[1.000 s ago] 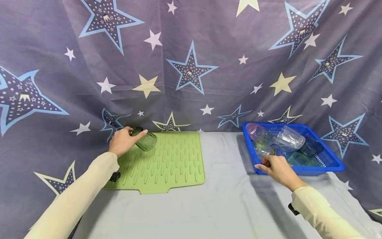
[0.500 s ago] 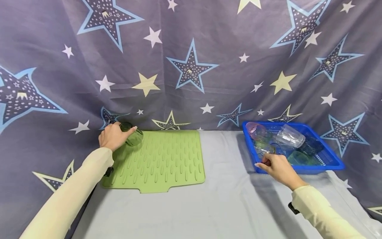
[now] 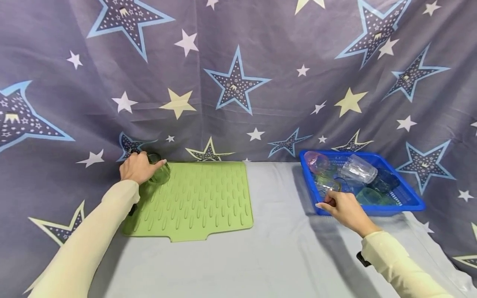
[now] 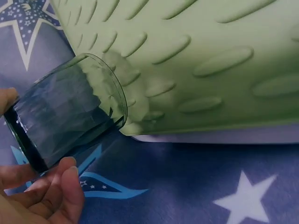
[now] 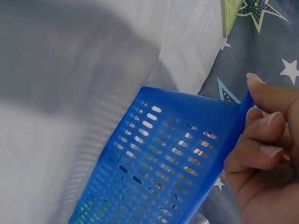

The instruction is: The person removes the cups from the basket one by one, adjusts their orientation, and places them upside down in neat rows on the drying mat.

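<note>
Starry cloth (image 3: 283,37) backs a pale tabletop (image 3: 275,256) where, frame left, fingers (image 4: 71,186) of the left hand (image 3: 136,167) pinch a green glass (image 3: 161,174) by a green mat (image 3: 195,198)'s upper-left corner, and, frame right, those of the right hand (image 3: 344,211) pinch a blue basket (image 3: 404,207)'s rim.

The right wrist view crops the basket (image 5: 210,163).

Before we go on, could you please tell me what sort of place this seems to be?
Probably a makeshift tabletop work area, likely indoors: a star-patterned cloth hangs behind a white-covered surface, which bears a ridged green mat and a blue basket holding cups.
</note>
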The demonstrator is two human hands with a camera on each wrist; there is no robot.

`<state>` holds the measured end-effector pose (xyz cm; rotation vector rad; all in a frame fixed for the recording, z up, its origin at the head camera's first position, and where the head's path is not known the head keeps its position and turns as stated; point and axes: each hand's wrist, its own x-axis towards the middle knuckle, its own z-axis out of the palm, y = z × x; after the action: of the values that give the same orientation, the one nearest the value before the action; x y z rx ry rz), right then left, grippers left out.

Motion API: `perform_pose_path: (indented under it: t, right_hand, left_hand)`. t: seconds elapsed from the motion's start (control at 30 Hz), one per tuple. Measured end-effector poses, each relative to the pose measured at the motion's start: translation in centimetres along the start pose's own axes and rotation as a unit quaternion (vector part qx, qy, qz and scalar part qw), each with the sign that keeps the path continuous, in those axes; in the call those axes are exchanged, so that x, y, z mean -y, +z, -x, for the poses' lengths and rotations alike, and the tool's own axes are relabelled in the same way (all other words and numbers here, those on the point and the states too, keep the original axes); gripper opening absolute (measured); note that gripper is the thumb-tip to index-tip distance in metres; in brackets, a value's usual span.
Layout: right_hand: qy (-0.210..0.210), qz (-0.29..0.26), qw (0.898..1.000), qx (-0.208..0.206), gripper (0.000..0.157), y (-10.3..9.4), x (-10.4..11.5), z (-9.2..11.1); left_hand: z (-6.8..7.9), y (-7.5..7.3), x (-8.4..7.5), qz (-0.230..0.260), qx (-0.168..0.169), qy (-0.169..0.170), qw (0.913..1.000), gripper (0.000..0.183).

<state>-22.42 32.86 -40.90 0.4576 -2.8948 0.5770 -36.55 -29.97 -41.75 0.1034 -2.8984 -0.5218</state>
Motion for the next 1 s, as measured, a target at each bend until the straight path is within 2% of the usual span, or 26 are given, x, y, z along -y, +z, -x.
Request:
perform_pose_path:
  t: [0.13, 0.33, 0.6, 0.87, 1.0]
  right_hand:
    - [0.004, -0.008, 1.0, -0.003, 0.026, 0.0, 0.0, -0.2]
    - [0.019, -0.02, 1.0, 0.004, 0.025, 0.0, -0.2, -0.5]
    - [0.026, -0.029, 0.999, 0.002, 0.023, 0.1, -0.5, -0.2]
    - [0.025, -0.031, 0.999, -0.003, 0.025, 0.0, -0.6, -0.3]
    - [0.026, -0.031, 0.999, 0.001, 0.026, 0.0, -0.7, 0.0]
  left_hand:
    - [-0.8, -0.1, -0.4, 0.006, 0.0, -0.003, 1.0, 0.082]
    - [-1.8, -0.1, -0.7, -0.022, -0.009, -0.01, 0.9997, 0.068]
    - [-2.4, 0.2, -0.8, -0.029, 0.026, -0.029, 0.9988, 0.068]
    - [-2.4, 0.4, -0.2, -0.023, 0.027, -0.033, 0.9988, 0.066]
    - [-2.3, 0.8, -0.2, -0.023, 0.041, -0.034, 0.9983, 0.065]
